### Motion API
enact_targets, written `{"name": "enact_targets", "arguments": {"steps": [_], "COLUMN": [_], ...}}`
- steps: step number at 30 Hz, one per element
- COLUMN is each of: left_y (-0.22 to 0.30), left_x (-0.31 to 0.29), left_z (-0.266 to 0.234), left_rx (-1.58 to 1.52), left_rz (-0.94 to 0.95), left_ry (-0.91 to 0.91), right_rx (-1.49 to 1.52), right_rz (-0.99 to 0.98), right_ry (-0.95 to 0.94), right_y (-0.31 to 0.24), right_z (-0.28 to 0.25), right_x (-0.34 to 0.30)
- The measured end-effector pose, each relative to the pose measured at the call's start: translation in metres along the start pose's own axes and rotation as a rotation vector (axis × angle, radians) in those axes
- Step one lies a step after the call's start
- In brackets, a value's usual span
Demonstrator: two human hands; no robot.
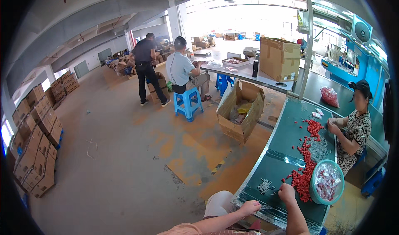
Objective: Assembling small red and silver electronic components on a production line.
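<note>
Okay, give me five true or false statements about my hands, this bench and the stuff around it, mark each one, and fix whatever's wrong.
1. Your right hand is beside the red pieces. True.
2. The round basket holding clear plastic bags is yellow. False: it is a bluish green.
3. The small heap of grey pieces lies to the left of your right hand. True.
4. Your left hand is inside the basket. False: it is by the near edge of the green worktop.
5. The person in the light shirt sits on a red stool. False: the stool is blue.
</note>
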State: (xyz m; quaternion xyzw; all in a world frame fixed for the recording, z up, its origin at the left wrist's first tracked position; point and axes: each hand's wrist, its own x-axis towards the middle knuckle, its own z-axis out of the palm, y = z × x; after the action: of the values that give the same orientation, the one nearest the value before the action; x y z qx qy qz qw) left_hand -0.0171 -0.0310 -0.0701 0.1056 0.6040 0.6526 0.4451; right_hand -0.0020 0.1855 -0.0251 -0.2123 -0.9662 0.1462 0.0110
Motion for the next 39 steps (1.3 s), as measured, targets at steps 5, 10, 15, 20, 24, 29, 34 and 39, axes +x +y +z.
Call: {"name": "enact_targets", "arguments": {"steps": [5, 10, 15, 20, 24, 29, 34, 39], "left_y": [-0.004, -0.015, -0.016, -0.023, -0.021, -0.025, -0.023, -0.028], "left_x": [0.004, 0.014, 0.014, 0.019, 0.017, 0.020, 0.017, 0.018], "left_z": [0.002, -0.002, -0.001, -0.001, -0.002, -0.002, -0.001, 0.000], "left_rx": [0.087, 0.066, 0.090, 0.072, 0.085, 0.127, 0.155, 0.193], "left_rz": [0.023, 0.009, 0.048, 0.042, 0.023, 0.082, 0.076, 0.140], "left_ry": [0.056, 0.028, 0.054, 0.063, 0.057, 0.061, 0.074, 0.116], "right_rx": [0.208, 0.223, 0.131, 0.071, 0.064, 0.148, 0.227, 0.270], "right_rz": [0.053, 0.026, -0.025, -0.041, -0.077, -0.068, -0.158, -0.192], "right_ry": [0.090, 0.131, 0.102, 0.071, 0.087, 0.164, 0.349, 0.432], "right_y": [0.015, 0.011, -0.004, -0.005, -0.005, 0.001, -0.002, -0.007], "right_z": [-0.007, -0.001, 0.004, 0.009, 0.010, 0.021, 0.027, 0.029], "right_x": [-0.013, -0.009, -0.011, -0.016, -0.016, -0.020, -0.034, -0.043]}}
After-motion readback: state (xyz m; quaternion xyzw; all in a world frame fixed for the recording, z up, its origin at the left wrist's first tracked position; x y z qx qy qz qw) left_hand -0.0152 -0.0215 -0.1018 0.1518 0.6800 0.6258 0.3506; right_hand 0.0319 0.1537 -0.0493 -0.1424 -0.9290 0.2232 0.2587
